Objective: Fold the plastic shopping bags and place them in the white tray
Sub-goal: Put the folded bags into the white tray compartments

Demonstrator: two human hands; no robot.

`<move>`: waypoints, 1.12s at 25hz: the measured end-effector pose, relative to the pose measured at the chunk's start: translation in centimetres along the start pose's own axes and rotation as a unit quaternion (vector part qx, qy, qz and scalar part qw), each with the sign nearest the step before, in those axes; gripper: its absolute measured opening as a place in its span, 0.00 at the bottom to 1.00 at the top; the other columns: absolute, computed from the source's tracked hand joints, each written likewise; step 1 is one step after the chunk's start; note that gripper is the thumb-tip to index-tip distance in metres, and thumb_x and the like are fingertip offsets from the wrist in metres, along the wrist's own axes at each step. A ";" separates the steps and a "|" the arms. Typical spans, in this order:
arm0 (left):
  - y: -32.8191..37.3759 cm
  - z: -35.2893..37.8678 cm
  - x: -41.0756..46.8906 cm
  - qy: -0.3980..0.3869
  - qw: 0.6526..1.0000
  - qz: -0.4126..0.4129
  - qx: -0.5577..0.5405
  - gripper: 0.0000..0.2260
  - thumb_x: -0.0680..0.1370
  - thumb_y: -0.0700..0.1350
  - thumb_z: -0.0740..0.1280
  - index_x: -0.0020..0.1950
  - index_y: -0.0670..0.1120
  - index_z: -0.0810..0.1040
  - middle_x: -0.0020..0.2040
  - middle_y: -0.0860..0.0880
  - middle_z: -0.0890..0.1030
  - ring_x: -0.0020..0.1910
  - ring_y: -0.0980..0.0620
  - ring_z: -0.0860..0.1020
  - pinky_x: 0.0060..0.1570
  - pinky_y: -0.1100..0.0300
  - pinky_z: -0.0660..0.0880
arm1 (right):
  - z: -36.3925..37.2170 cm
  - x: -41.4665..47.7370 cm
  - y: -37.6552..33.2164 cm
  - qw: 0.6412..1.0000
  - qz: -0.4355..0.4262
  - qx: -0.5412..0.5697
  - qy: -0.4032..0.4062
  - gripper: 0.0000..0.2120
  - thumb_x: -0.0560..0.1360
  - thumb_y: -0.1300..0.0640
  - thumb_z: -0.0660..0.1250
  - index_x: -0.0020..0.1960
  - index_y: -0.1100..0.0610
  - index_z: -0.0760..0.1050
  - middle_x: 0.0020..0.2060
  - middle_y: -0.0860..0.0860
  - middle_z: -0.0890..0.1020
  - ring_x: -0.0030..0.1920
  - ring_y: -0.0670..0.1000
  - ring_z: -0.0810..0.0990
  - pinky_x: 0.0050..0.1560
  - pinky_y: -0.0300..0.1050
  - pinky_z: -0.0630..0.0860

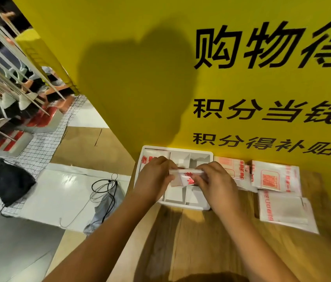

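Over the middle of the tray (pixel 183 206), your left hand (pixel 156 176) and right hand (pixel 215 180) held a bag (pixel 187 177) between them. Each hand's fingers and thumb were curled around one end of it. The bag was white with red print and folded into a short, thick band. It hung just above the tray's dividers; whether it touched them could not be told.

The tray was white and split into several compartments. It sat at the far left of a wooden table (pixel 201 251), with its far edge against a yellow sign (pixel 140 58) bearing large black characters. A second bag (pixel 150 158), also white with red print, lay in the tray's far-left compartment, partly hidden by your left hand.

Right of the tray, three piles of flat white bags with red print lay on the table. The first pile (pixel 231 166) was just beside the tray at the far edge. The next pile (pixel 275 178) was further right, and the near pile (pixel 286 210) lay closer to you.

On the floor to the left lay a black sack (pixel 10 182) and a grey sack (pixel 103 208) with loose cords. At the far left stood a shoe rack (pixel 8 78).
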State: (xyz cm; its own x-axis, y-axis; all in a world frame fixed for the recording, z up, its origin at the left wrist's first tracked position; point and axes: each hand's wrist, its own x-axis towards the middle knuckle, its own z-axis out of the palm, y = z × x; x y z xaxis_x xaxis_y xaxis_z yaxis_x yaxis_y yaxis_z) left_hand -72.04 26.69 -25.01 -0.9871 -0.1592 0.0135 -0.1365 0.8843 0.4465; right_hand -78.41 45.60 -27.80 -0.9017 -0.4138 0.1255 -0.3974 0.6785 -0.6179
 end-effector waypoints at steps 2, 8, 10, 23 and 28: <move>0.1 -0.1 0.3 0.000 0.998 -0.036 -0.044 0.09 0.77 0.43 0.70 0.56 0.51 0.79 0.57 0.52 0.78 0.55 0.52 0.76 0.48 0.64 0.69 | 0.1 0.1 0.0 1.000 0.007 -0.003 0.015 0.08 0.75 0.51 0.73 0.52 0.53 0.80 0.48 0.48 0.78 0.44 0.52 0.79 0.35 0.43 0.71; 0.2 -0.1 1.2 -0.015 0.999 0.013 0.042 0.06 0.79 0.43 0.68 0.56 0.48 0.78 0.56 0.50 0.77 0.54 0.51 0.75 0.44 0.62 0.65 | 0.4 -0.7 -0.6 0.995 -0.005 -0.095 0.019 0.08 0.72 0.54 0.75 0.51 0.53 0.82 0.45 0.50 0.78 0.42 0.53 0.80 0.32 0.41 0.70; -0.2 0.6 1.2 -0.013 0.998 0.023 0.065 0.07 0.77 0.42 0.70 0.55 0.47 0.79 0.54 0.48 0.79 0.54 0.48 0.76 0.44 0.60 0.64 | 0.8 -0.6 -0.6 0.993 -0.014 -0.118 0.022 0.11 0.69 0.57 0.77 0.51 0.54 0.82 0.44 0.51 0.78 0.42 0.54 0.80 0.32 0.44 0.73; 0.0 1.7 1.8 -0.062 0.990 0.084 0.096 0.18 0.76 0.40 0.70 0.67 0.46 0.77 0.62 0.47 0.76 0.61 0.46 0.74 0.61 0.52 0.72 | 0.8 0.5 0.8 0.985 -0.077 -0.153 -0.026 0.18 0.69 0.58 0.76 0.59 0.53 0.81 0.51 0.51 0.78 0.48 0.55 0.80 0.39 0.48 0.78; -0.3 1.8 0.9 -0.063 0.989 0.096 0.096 0.18 0.79 0.48 0.68 0.69 0.47 0.76 0.62 0.48 0.75 0.62 0.48 0.73 0.60 0.54 0.69 | 0.5 -0.4 1.3 0.981 -0.111 -0.156 -0.023 0.14 0.74 0.53 0.73 0.58 0.55 0.81 0.51 0.51 0.77 0.47 0.53 0.79 0.39 0.46 0.77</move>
State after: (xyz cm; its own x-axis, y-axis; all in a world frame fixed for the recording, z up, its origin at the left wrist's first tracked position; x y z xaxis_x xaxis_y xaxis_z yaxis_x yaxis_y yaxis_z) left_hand -73.01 27.14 -26.76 -0.9973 0.0647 -0.0353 0.0529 0.9619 0.2681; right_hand -78.45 46.33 -29.07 -0.7806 -0.5953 0.1907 -0.6232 0.7176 -0.3108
